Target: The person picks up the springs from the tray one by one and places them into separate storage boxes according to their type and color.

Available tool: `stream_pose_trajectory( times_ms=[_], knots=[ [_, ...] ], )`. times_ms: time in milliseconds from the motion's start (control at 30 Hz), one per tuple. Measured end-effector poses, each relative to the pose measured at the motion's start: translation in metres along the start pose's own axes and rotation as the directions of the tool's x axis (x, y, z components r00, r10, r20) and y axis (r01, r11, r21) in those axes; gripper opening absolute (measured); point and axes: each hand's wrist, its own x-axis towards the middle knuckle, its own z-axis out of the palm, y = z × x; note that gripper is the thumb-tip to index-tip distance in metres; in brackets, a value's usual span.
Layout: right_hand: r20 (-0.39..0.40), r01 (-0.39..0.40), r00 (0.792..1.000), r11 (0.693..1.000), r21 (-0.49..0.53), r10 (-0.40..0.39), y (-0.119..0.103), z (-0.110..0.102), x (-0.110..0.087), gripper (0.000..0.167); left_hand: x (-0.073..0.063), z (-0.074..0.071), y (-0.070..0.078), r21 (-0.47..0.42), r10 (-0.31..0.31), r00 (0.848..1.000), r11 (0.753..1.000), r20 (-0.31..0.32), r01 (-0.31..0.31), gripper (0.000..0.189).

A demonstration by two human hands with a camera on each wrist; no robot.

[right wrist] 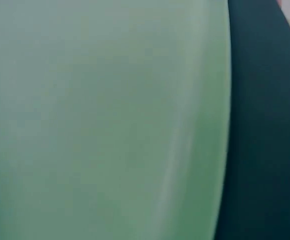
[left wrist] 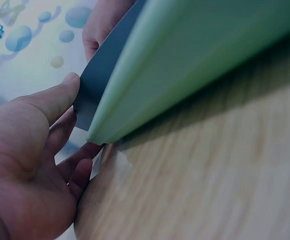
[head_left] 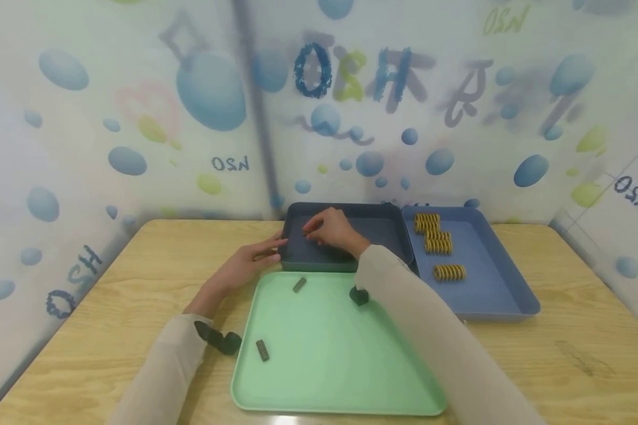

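Observation:
In the head view my right hand (head_left: pixel 334 229) reaches over the dark tray (head_left: pixel 374 213). Its thumb and fingertips pinch what looks like a small dark spring (head_left: pixel 305 234), mostly hidden by the fingers. My left hand (head_left: pixel 247 262) lies at the left side of that tray, fingers extended, some at its wall. In the left wrist view the left thumb touches the dark wall, close to a corner of the green tray (left wrist: pixel 184 65). Two small dark ribbed springs, one upper (head_left: pixel 299 285) and one lower (head_left: pixel 263 350), lie apart on the green tray. The right wrist view shows no hand.
A blue tray (head_left: pixel 491 277) stands to the right of the dark one and holds several yellow coil springs (head_left: pixel 449 272). The green tray is in front, against the dark tray's near side. All stand on a wooden table (head_left: pixel 569 354) before a patterned wall covering.

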Motion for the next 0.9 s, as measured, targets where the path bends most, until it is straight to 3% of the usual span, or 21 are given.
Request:
stream_pose_trajectory(
  times_ms=[567,900],
  knots=[
    [-0.08,-0.043,0.996,0.995,-0.086,0.036,-0.001,0.014,0.011,0.015,-0.001,-0.001,0.0,-0.007,-0.027,1.0,1.0,-0.003,0.027,0.043],
    [-0.142,-0.09,0.987,0.991,-0.103,0.075,-0.003,0.014,0.012,0.012,-0.01,-0.005,0.035,-0.062,-0.037,0.999,0.997,0.023,0.038,0.043]
  ],
)
